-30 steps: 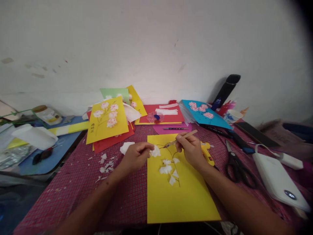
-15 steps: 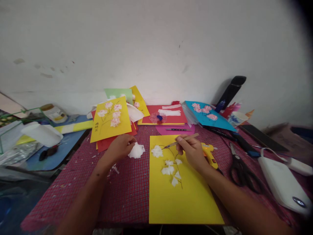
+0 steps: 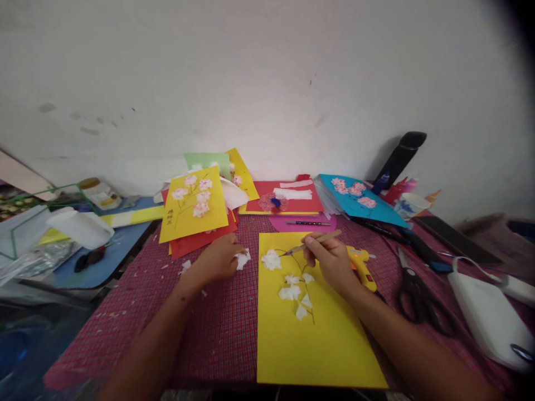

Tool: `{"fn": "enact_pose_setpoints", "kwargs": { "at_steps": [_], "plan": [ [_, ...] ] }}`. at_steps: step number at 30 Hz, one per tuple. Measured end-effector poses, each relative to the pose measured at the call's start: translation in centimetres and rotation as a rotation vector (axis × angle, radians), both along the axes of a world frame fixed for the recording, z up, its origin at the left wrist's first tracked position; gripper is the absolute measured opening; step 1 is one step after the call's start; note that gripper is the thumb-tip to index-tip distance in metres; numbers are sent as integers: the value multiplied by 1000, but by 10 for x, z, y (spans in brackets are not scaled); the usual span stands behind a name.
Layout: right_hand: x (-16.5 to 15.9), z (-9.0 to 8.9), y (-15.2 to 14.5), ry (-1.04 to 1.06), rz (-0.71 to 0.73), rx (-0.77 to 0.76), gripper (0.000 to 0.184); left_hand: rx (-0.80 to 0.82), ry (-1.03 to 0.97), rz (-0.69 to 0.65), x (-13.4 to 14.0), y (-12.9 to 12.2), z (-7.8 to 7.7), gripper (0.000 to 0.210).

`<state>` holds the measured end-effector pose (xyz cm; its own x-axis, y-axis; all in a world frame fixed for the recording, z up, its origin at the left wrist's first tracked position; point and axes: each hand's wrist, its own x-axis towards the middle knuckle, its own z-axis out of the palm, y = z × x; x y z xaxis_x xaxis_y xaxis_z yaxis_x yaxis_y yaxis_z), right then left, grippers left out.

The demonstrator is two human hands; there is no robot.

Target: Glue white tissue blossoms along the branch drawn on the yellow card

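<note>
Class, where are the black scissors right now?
In the head view, the black scissors lie toward the right of the tablecloth, between the yellow glue gun and white device.

- We take this for a small craft corner indoors; whether it belongs to a home or to a workshop, we cannot tell.
- Before us, a red-and-blue checked cloth (image 3: 225, 340) lies beneath a rectangular yellow card sheet (image 3: 317, 351) bearing white paper petals (image 3: 290, 292).
- We also see a tilted blue card sheet (image 3: 351, 207) with pink-and-white paper flowers (image 3: 367, 202), a yellow plastic glue gun (image 3: 360, 258) and black-handled metal scissors (image 3: 412, 281).
- We face a scuffed off-white wall (image 3: 267, 83).
</note>
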<state>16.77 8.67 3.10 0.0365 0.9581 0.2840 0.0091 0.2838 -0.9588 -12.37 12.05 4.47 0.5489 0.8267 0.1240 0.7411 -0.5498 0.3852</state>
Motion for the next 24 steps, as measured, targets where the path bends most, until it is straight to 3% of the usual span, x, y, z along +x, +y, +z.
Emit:
{"fn": "enact_pose_setpoints", "kwargs": {
  "at_steps": [8, 11, 15, 17, 20, 24],
  "plan": [
    [-2, 2, 0, 26, 5, -10, 35, 7, 30, -39, 2, 2, 5, 24],
    [-1, 1, 0, 34, 2, -33, 29, 28, -58, 26, 4, 4, 5, 22],
    [0, 1, 0, 23, 16, -19, 27, 35, -264, 209, 8, 3, 7, 21],
    [0, 1, -1, 21, 34, 1, 25, -105, -433, 299, 13, 0, 7, 21],
    [1, -1, -3, 46, 93, 21, 21, -442, -773, 396, 26, -6, 1, 21],
    [1, -4, -6, 61, 189, 23, 19, -696, -1124, 416, 49, -15, -7, 21]
  ]
}}
